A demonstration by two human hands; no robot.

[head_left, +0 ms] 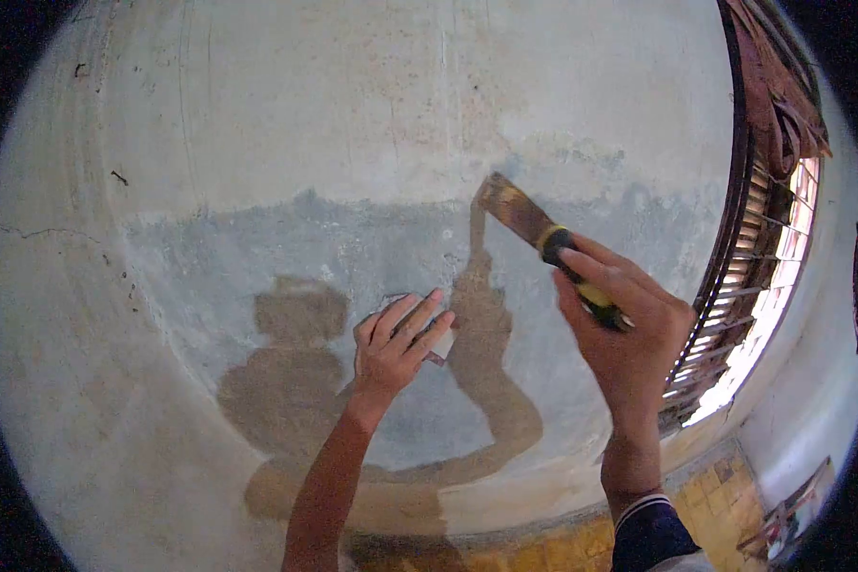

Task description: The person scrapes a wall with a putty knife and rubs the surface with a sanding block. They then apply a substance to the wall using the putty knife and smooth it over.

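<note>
My right hand [629,315] is closed round the black and yellow handle of a scraper [517,212], whose flat metal blade points up and left, its tip at the upper edge of a grey patch [562,257] on the wall. Lower and to the left, my left hand [398,345] is against the grey patch with its fingers spread. Under its fingers lies a small pale flat piece [440,345] with a dark lower corner, mostly hidden by the hand.
Pale wall [286,105] with stains and a crack surrounds the grey patch. A slatted window [748,276] with dark wood stands at the right. Yellow floor tiles [705,496] and a wooden object [796,510] show at the lower right. Shadows fall on the wall.
</note>
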